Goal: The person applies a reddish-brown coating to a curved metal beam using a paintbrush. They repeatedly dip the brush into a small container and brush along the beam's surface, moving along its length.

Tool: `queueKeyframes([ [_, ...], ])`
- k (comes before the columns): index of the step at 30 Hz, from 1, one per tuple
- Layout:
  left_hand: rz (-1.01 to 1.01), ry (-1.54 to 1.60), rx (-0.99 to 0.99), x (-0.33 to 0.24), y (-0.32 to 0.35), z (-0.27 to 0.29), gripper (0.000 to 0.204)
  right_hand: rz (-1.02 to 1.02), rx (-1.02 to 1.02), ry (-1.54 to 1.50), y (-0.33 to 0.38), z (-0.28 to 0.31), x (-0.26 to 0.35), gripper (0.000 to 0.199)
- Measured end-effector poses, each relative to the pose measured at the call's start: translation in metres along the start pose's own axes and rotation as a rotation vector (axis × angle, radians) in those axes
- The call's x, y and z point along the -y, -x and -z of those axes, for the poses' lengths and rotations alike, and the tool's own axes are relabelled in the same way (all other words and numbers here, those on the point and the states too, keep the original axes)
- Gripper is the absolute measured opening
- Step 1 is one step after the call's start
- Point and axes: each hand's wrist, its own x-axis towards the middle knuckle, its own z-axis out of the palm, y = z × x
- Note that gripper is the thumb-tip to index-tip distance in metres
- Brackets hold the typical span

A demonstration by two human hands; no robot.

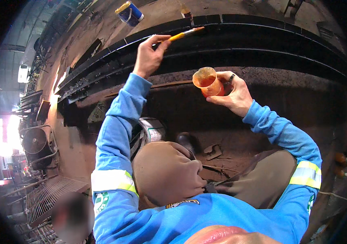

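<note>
Pinched in the fingers of my left hand (150, 57) is a paintbrush (178, 36) with a yellow handle. Its bristle end, tinged orange, points right and lies over the long black steel beam (246, 38); I cannot tell whether it touches. My right hand (235, 94) is wrapped round a small cup (208, 82) smeared with orange-red paint. The cup's mouth tilts up toward me, and some paint shows inside. It is nearer to me than the beam, below and right of the brush.
Beyond the beam stand a blue paint can (129, 14) with a wire handle and a bottle (186, 13). A white bucket (152, 129) is beside my left knee. A drum fan (36, 143) and a metal grating (51, 197) are at the left. Orange-topped bottles (341, 158) lie far right.
</note>
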Motion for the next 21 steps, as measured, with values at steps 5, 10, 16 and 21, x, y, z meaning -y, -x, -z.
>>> queueKeyframes([
  [5, 0.129, -0.169, -0.040, 0.045, 0.017, 0.072, 0.020, -0.063, -0.015, -0.134, -0.001, 0.000, 0.005, 0.066],
  [10, 0.287, -0.257, -0.031, 0.102, 0.046, 0.166, 0.024, -0.043, 0.002, -0.073, -0.003, 0.002, 0.002, 0.066],
  [16, 0.322, -0.175, -0.171, 0.086, 0.064, 0.200, 0.023, -0.023, 0.018, 0.003, -0.005, 0.007, 0.001, 0.067],
  [21, 0.098, -0.263, 0.100, 0.053, 0.027, 0.145, 0.023, 0.007, 0.059, 0.018, -0.010, -0.004, -0.006, 0.066],
])
